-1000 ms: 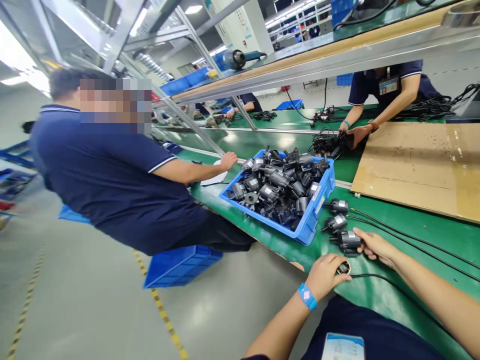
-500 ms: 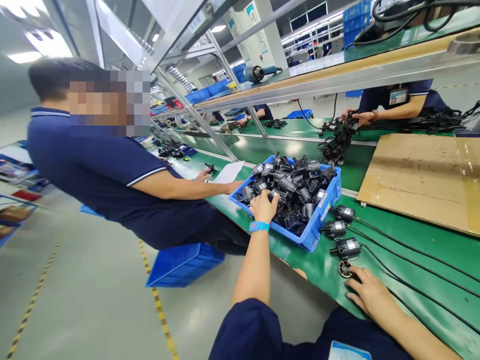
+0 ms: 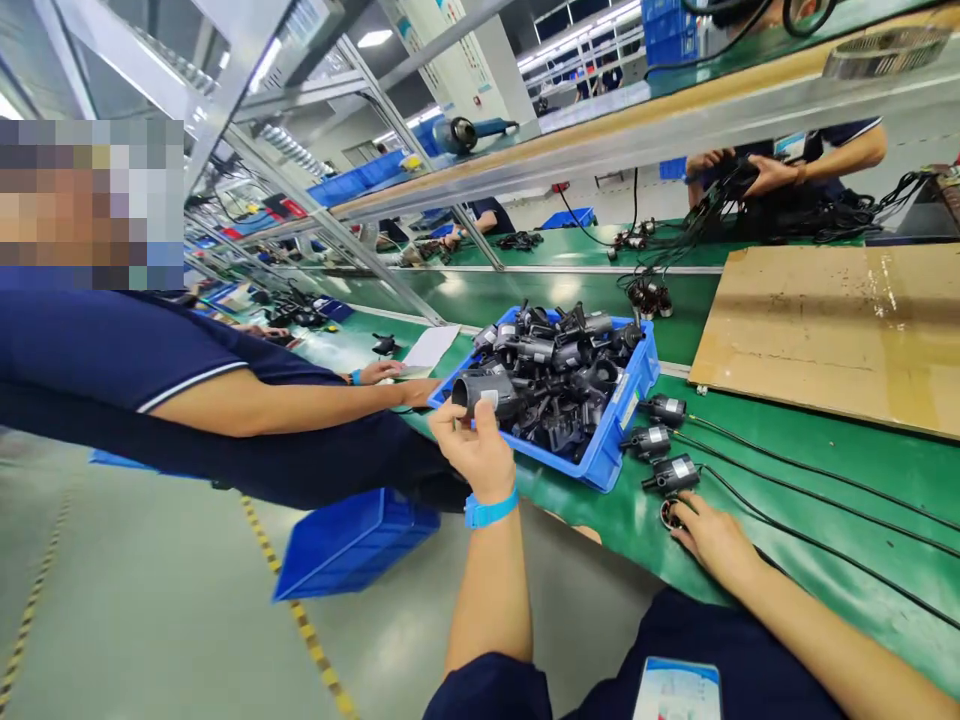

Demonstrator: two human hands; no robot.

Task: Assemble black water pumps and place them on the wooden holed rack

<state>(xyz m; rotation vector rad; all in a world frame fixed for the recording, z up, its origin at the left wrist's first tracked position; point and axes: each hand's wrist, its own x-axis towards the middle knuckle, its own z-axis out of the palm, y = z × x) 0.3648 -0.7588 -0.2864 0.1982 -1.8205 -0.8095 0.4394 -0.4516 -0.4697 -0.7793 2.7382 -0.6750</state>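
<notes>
My left hand [image 3: 481, 455], with a blue wristband, grips a black cylindrical motor housing [image 3: 487, 393] by its side. The housing's open round end faces left, and it is held over the near left edge of a blue bin [image 3: 611, 462] heaped with similar black housings [image 3: 559, 360]. On the green tabletop, my right hand [image 3: 716, 545] has its fingers closed on a small round motor stator [image 3: 670, 514], partly hidden by them. Just beyond it lie three black housings [image 3: 673, 473] in a row, with black cables running off to the right.
A co-worker's arm [image 3: 330, 405] reaches to the bin's left side, near a white paper sheet [image 3: 431, 350]. Flattened cardboard [image 3: 832, 340] lies at the right. Across the bench, another person's hands [image 3: 772, 175] hold bundled cables. A metal shelf [image 3: 570, 170] spans overhead.
My left hand has lifted a housing out of the heap and turned palm up with it. My right hand has closed over the stator. The view has shifted to the right.
</notes>
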